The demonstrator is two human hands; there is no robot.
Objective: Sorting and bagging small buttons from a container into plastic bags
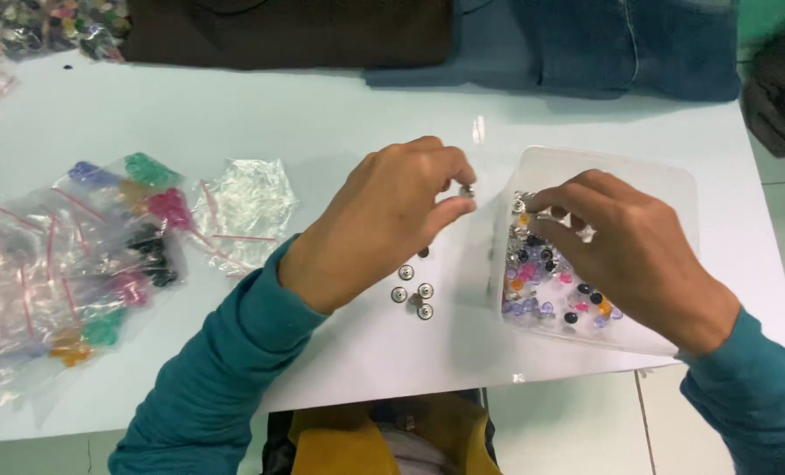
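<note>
My left hand [390, 215] hovers above the white table [339, 114] and pinches a small silver snap button [467, 190] between thumb and forefinger. Below it, several silver snap buttons [412, 295] lie in a small cluster on the table. My right hand [628, 246] reaches into a clear plastic tray [665, 180] holding many small coloured and silver buttons [546, 290]. Its fingertips are closed on a silver piece [522, 205] at the tray's left edge. Both arms wear teal sleeves.
Clear zip bags [67, 273] of coloured buttons lie at the left, and an emptier clear bag [244, 207] lies beside them. Dark brown and blue denim fabric [586, 40] lies along the far edge. The table's near edge [533, 378] runs just below my hands.
</note>
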